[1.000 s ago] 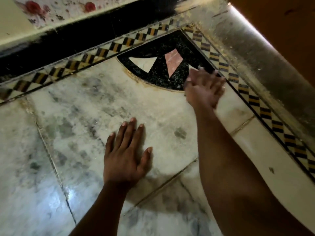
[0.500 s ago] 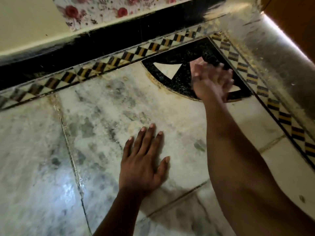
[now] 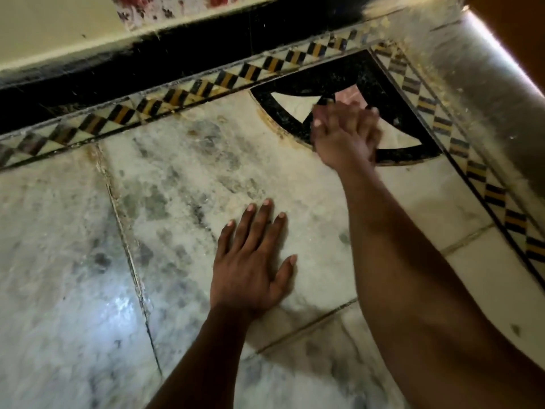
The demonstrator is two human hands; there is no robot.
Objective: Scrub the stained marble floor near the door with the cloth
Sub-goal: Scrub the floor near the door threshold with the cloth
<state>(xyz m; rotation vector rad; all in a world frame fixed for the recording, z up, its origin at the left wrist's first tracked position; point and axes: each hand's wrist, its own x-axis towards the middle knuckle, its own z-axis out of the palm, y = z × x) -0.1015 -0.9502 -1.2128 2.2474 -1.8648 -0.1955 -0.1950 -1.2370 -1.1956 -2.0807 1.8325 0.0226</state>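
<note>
Stained marble floor (image 3: 182, 184) fills the head view, its white slabs blotched with grey and dark patches and split by dirty grout lines; a bright glare sits on the slab at the lower left. Along the far edge runs a checkered border (image 3: 182, 94) of black, yellow and white pieces, and a second strip of the same pattern (image 3: 486, 190) runs down the right side. Where the two strips meet, a black corner inlay (image 3: 348, 75) shaped like a quarter fan holds a white triangle (image 3: 295, 103) and a pink piece (image 3: 349, 93), the latter partly hidden. Beyond the far border stands a black skirting (image 3: 147, 63) under a cream wall with a flowered patch at the top. On the right a dusty grey threshold (image 3: 472, 84) rises beside an orange-brown door (image 3: 519, 28).

Left hand (image 3: 253, 261) lies flat on the marble, palm down, fingers spread and released, holding nothing. Right hand (image 3: 345, 134) reaches out over the curved edge of the black inlay, blurred by motion, fingers bunched forward. I cannot tell whether it grasps anything: the cloth cannot be made out, and if it is there it is hidden under that hand. Both forearms are bare, the right one crossing the lower right of the view.
</note>
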